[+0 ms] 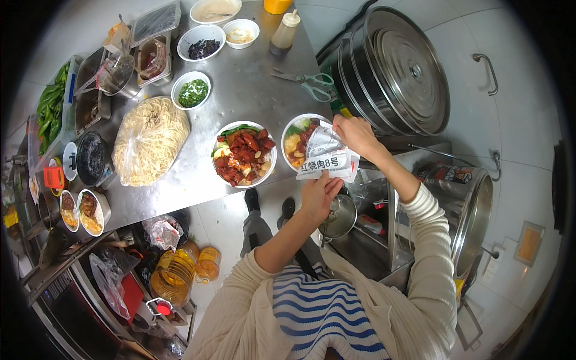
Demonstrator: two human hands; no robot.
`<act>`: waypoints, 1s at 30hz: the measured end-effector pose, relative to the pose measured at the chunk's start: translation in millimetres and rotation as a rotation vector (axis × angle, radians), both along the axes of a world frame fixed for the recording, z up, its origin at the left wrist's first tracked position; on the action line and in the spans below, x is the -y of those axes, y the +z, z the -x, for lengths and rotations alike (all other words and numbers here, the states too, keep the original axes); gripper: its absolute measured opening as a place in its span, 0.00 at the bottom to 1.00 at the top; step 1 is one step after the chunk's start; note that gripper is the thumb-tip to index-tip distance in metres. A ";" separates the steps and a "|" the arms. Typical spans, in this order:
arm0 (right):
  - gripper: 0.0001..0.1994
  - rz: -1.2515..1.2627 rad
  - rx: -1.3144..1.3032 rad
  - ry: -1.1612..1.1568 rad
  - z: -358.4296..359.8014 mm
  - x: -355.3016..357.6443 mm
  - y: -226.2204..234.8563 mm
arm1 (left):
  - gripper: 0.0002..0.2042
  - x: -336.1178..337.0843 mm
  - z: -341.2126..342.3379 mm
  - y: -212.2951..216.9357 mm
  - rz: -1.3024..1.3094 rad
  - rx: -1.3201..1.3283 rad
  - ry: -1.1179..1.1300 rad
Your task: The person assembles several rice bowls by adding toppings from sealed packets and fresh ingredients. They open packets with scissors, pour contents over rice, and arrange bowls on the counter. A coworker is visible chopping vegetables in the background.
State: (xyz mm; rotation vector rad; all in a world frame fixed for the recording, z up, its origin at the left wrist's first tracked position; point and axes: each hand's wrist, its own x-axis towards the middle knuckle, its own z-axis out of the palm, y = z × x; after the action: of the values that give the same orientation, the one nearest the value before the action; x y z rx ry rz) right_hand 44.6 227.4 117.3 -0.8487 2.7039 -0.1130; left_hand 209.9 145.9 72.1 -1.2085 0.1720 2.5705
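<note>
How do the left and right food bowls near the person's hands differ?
The left bowl shows whole, while the right bowl is partly hidden behind packets. Red-brown meat covers most of the left bowl's food; the right bowl's visible part has a large yellow piece. Both are white and round, with some greens.

Bold black characters and one numeral printed across silver-white pouch (pixel 323 164).

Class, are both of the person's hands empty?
No, the left hand and right hand both hold white-and-silver packaging.
</note>
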 end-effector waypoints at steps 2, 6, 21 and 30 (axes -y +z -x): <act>0.08 -0.017 -0.004 0.007 1.6 -0.4 1.1 | 0.11 0.9 1.1 -0.3 0.005 -0.038 -0.005; 0.07 -0.054 0.006 0.004 3.9 -2.3 4.4 | 0.12 2.3 1.8 0.5 -0.024 -0.057 -0.012; 0.09 -0.071 -0.002 0.076 1.7 0.6 -14.2 | 0.11 -9.5 -0.2 -9.4 -0.036 0.024 0.018; 0.07 0.096 -0.045 0.131 -6.9 21.5 -19.0 | 0.08 0.7 -3.1 -7.0 -0.023 0.008 0.099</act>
State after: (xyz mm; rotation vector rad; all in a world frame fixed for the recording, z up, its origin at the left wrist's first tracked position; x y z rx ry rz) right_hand 51.6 205.9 98.3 -1.0653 2.6937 -0.1980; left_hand 213.0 145.2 65.1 -1.2481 0.0820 2.6441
